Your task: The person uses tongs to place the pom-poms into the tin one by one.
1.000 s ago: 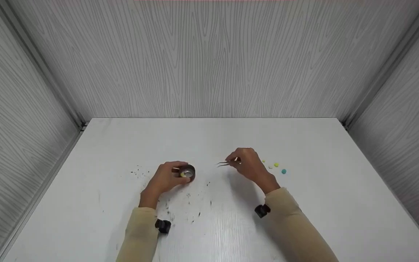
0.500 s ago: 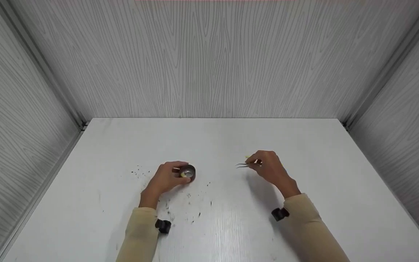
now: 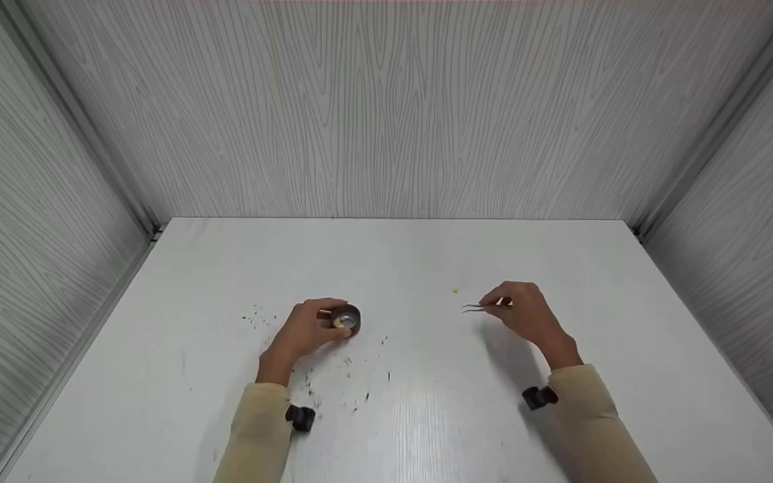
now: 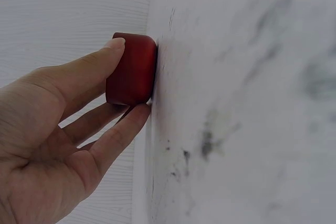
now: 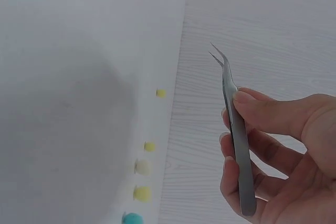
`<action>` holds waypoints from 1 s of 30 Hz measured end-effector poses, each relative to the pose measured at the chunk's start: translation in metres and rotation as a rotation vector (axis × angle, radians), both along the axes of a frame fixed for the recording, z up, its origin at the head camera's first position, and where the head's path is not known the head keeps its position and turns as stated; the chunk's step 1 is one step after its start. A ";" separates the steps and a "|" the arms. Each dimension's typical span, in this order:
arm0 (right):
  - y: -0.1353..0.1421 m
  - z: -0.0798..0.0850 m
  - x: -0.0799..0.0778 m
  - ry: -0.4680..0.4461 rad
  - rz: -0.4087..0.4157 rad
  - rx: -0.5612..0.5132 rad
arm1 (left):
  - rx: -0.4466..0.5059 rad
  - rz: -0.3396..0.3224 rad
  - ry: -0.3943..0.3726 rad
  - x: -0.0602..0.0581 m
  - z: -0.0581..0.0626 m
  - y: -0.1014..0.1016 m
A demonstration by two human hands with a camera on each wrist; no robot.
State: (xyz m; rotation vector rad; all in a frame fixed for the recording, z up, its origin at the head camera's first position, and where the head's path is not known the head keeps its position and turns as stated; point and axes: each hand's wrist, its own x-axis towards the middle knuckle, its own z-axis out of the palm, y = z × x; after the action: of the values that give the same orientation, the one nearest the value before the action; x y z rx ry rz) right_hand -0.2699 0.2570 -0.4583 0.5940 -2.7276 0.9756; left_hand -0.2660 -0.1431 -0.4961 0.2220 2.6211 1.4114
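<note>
My left hand (image 3: 306, 327) grips a small round red cup (image 4: 132, 69), thumb on one side and fingers on the other, with its base at the table. In the head view the cup's mouth faces up, and something yellow and pale shows inside. Well to the right, my right hand (image 3: 524, 312) holds metal tweezers (image 5: 236, 135) with fine bent tips. Those tips point left, stand slightly apart and have nothing between them. A tiny yellow piece (image 3: 455, 290) lies on the table just beyond the tips.
The right wrist view shows a row of small pieces on the table: a yellow piece (image 5: 149, 146), a whitish piece (image 5: 142, 167), a larger yellow piece (image 5: 142, 193) and a teal piece (image 5: 133, 219). Dark specks (image 3: 311, 392) dot the white table (image 3: 386, 255) around the left hand. Wood-grain panels (image 3: 386, 114) enclose it.
My right hand has moved to the right with the tweezers, uncovering one yellow piece and covering the others in the head view. The left hand and cup have stayed put.
</note>
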 end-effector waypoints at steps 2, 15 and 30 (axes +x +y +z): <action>0.002 0.001 0.001 -0.008 -0.004 0.005 | -0.006 0.000 0.000 0.000 -0.001 0.000; 0.026 0.013 0.000 -0.093 -0.065 0.035 | -0.011 -0.012 0.016 -0.001 0.004 0.000; 0.057 0.016 0.004 -0.097 -0.118 0.065 | -0.014 -0.012 0.007 -0.001 0.001 0.000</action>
State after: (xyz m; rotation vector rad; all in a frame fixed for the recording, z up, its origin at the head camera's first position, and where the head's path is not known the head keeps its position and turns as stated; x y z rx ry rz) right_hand -0.2661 0.3138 -0.4419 0.4002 -2.8511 0.9137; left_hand -0.2666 -0.1435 -0.4947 0.2409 2.6298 1.3909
